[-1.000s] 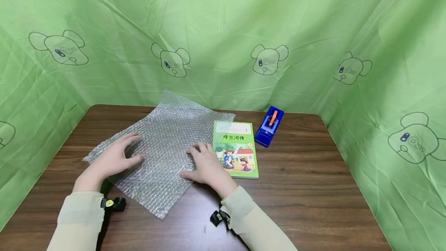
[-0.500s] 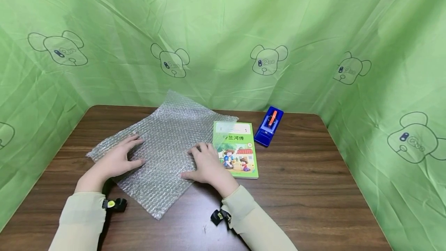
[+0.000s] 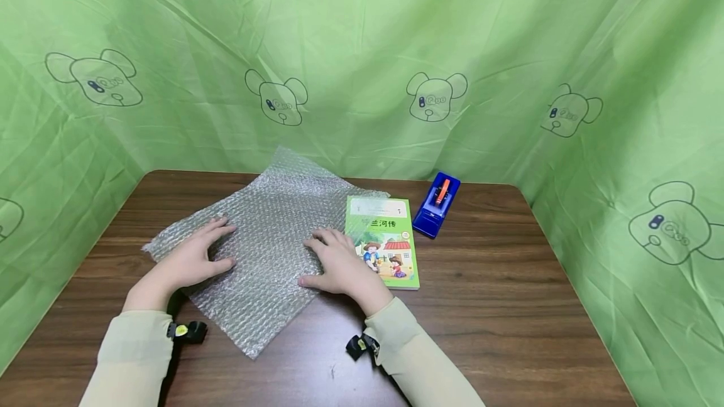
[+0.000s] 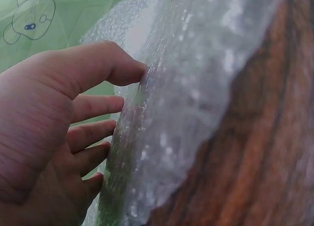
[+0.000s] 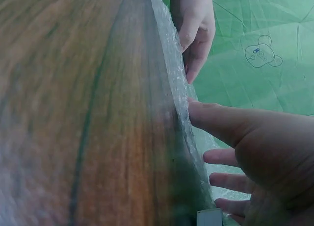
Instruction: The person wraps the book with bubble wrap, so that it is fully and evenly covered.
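Note:
A sheet of clear bubble wrap lies askew on the table, its far corner raised against the green cloth. My left hand rests on its left part with fingers spread, and in the left wrist view the fingertips touch the film. On the right part lies my right hand, fingers loosely bent and thumb apart, the tips at the sheet in the right wrist view. A green picture-cover book sits right of the sheet, whose right corner overlaps the book's upper left. My right hand covers the book's lower left edge.
Behind the book, to its right, stands a blue tape dispenser with an orange-red part. The brown wooden table meets green cloth walls at its back and sides.
The bubble wrap has shifted slightly right and turned a little, its right corner now further over the book. Both hands have moved slightly right with it.

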Demonstrator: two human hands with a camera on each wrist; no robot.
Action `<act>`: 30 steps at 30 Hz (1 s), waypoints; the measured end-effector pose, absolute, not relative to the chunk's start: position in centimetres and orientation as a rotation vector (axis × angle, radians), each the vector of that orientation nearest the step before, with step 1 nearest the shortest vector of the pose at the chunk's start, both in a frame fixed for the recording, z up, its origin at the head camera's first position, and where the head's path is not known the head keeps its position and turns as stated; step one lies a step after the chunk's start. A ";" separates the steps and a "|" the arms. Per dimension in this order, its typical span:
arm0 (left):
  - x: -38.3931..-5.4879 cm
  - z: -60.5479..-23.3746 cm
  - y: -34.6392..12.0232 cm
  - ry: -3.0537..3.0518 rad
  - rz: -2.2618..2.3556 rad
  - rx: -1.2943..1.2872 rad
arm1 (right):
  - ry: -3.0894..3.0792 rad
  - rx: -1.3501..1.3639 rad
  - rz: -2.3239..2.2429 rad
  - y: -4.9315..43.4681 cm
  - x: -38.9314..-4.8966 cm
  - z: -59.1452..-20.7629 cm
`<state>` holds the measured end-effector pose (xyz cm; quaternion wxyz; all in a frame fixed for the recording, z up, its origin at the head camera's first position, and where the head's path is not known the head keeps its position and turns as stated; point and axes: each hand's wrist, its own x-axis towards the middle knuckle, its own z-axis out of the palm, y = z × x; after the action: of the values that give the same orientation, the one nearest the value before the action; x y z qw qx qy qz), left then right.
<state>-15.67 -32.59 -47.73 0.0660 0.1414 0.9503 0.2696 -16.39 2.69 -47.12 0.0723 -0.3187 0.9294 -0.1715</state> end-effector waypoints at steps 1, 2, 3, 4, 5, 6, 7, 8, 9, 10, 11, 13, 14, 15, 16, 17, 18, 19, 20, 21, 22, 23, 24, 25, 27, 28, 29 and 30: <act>-15.7 -47.7 -32.6 2.866 0.813 0.427 | 2.796 -0.959 -0.509 2.7 -16.4 -47.2; -15.7 -47.8 -32.6 2.865 0.813 0.426 | 2.798 -0.958 -0.506 2.7 -16.4 -47.2; -15.7 -47.8 -32.6 2.863 0.813 0.424 | 2.800 -0.959 -0.500 2.7 -16.4 -47.3; -15.7 -47.8 -32.6 2.862 0.812 0.421 | 2.802 -0.958 -0.495 2.7 -16.4 -47.3; -15.7 -47.9 -32.6 2.861 0.813 0.420 | 2.802 -0.956 -0.491 2.7 -16.4 -47.3; -15.7 -47.9 -32.6 2.858 0.816 0.420 | 2.803 -0.953 -0.487 2.7 -16.4 -47.3; -15.7 -47.9 -32.7 2.856 0.821 0.421 | 2.804 -0.951 -0.482 2.7 -16.4 -47.3; -15.7 -47.9 -32.7 2.855 0.824 0.424 | 2.801 -0.948 -0.484 2.6 -16.3 -47.2; -15.7 -47.9 -32.8 2.856 0.828 0.428 | 2.798 -0.947 -0.488 2.6 -16.3 -47.2; -15.7 -48.0 -32.8 2.857 0.832 0.433 | 2.797 -0.947 -0.493 2.6 -16.3 -47.2; -15.7 -48.0 -32.9 2.859 0.835 0.436 | 2.797 -0.950 -0.499 2.6 -16.3 -47.2; -15.6 -48.1 -33.0 2.860 0.837 0.438 | 2.798 -0.965 -0.523 2.7 -16.4 -47.2; -15.6 -48.1 -33.1 2.862 0.836 0.438 | 2.802 -0.978 -0.541 2.8 -16.4 -47.1; -15.6 -48.2 -33.1 2.862 0.835 0.436 | 2.805 -0.992 -0.569 3.0 -16.4 -46.9; -15.7 -48.3 -33.1 2.862 0.835 0.433 | 2.805 -1.003 -0.600 3.3 -16.5 -46.7; -15.7 -48.3 -33.1 2.861 0.836 0.429 | 2.806 -1.012 -0.638 3.6 -16.5 -46.4; -15.8 -48.4 -33.1 2.861 0.836 0.428 | 2.803 -1.019 -0.684 4.0 -16.5 -46.1; -15.8 -48.4 -33.1 2.862 0.839 0.428 | 2.802 -1.025 -0.724 4.3 -16.5 -45.9; -15.9 -48.4 -33.1 2.863 0.842 0.428 | 2.798 -1.025 -0.763 4.8 -16.5 -45.6; -15.9 -48.5 -33.2 2.868 0.843 0.431 | 2.791 -1.021 -0.808 5.2 -16.6 -45.3; -15.9 -48.5 -33.2 2.870 0.848 0.431 | 2.791 -1.018 -0.838 5.7 -16.6 -45.2; -15.9 -48.5 -33.1 2.870 0.852 0.433 | 2.792 -1.012 -0.869 6.1 -16.6 -45.0; -15.9 -48.5 -33.2 2.870 0.855 0.436 | 2.795 -1.007 -0.897 6.6 -16.6 -44.9; -16.0 -48.5 -33.2 2.869 0.859 0.437 | 2.800 -1.000 -0.920 7.1 -16.6 -44.8; -16.0 -48.6 -33.1 2.867 0.864 0.437 | 2.814 -0.989 -0.966 8.2 -16.5 -44.5; -16.0 -48.6 -33.1 2.863 0.866 0.433 | 2.824 -0.982 -0.976 8.7 -16.5 -44.4; -16.0 -48.6 -33.1 2.861 0.865 0.432 | 2.834 -0.978 -0.989 9.2 -16.5 -44.3; -16.0 -48.6 -33.1 2.861 0.863 0.432 | 2.848 -0.971 -0.996 9.8 -16.5 -44.2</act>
<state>-16.03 -33.11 -48.60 0.0609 0.1428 0.9458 0.2851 -16.45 9.81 -44.16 -0.0139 -0.3065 0.8984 -0.3143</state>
